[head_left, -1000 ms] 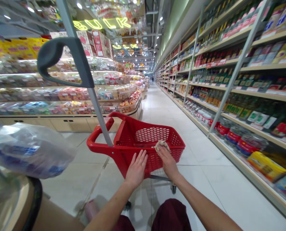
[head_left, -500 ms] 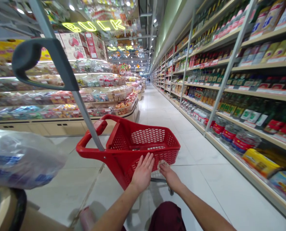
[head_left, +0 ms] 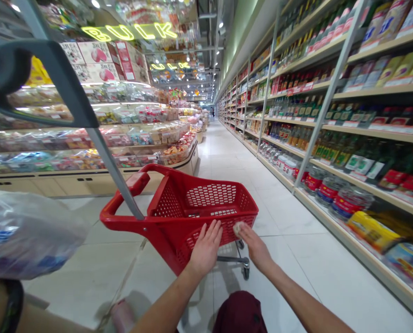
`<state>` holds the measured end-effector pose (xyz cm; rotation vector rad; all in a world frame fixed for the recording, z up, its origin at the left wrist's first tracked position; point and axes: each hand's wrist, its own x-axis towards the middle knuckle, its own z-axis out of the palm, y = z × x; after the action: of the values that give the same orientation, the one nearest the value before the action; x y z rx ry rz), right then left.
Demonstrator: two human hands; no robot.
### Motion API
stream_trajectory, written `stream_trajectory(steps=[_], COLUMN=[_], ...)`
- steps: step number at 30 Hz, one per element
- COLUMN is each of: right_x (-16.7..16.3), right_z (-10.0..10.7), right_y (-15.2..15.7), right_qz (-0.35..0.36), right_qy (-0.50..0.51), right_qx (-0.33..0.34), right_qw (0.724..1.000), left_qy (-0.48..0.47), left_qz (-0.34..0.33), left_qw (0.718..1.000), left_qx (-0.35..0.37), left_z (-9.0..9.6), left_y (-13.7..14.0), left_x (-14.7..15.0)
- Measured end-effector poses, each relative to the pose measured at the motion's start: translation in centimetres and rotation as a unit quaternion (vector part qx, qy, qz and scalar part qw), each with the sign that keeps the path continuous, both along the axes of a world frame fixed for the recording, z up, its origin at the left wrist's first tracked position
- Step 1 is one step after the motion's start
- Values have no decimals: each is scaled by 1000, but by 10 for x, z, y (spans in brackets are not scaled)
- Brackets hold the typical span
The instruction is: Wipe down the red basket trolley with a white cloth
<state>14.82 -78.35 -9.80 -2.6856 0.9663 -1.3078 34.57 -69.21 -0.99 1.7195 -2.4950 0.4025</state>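
Note:
A red plastic shopping cart (head_left: 172,226) with perforated sides stands in front of me, its basket pointing right. Flat against the near side of the basket, just below the rim, lies my left hand (head_left: 207,243), fingers stretched out. A crumpled whitish cloth (head_left: 238,228) is under the fingertips of my right hand (head_left: 257,247), which presses it on the basket side near the front end. The cart's grey pole with its dark handle (head_left: 64,83) rises at the upper left. Beneath the basket, a caster wheel (head_left: 245,269) shows.
Shelves of bottles and jars (head_left: 326,189) line the right side. A bulk-goods display (head_left: 130,138) with packaged items stands at left. A clear plastic bag (head_left: 29,231) sits on a beige container at the lower left. Tiled floor (head_left: 213,152) runs down the aisle.
My right hand has moved slightly right and up along the basket side with the cloth. My left hand stays on the cart. The view has shifted a little, and the cart's handle appears farther left.

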Motion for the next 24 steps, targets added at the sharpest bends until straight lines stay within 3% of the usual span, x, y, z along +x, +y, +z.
stream_trajectory(steps=[3, 8, 10, 14, 16, 21, 24], right_x=[-8, -21, -27, -32, -30, -35, -42], right_z=[12, -17, -16, 12, 10, -20, -2], right_y=[-8, -4, -3, -18, -24, -16, -17], right_qz=[-46, -18, -39, -115, -124, -99, -136], right_qy=[-53, 43, 12, -101, -83, 26, -58], right_qx=[-6, 92, 71, -6, 13, 124, 85], right_qw=[997, 995, 997, 988, 989, 987, 985], left_qy=[1, -1, 1, 5, 7, 10, 29], left_qz=[9, -4, 3, 8, -10, -10, -1], left_qw=[1000, 1000, 1000, 1000, 1000, 1000, 1000], left_qx=[-3, -13, -8, -7, -11, -2, 6], left_z=[-1, -8, -12, -13, -11, -10, -9], left_y=[-2, -3, -2, -3, -5, -6, -5], left_x=[-1, -3, 0, -3, -7, -6, -1])
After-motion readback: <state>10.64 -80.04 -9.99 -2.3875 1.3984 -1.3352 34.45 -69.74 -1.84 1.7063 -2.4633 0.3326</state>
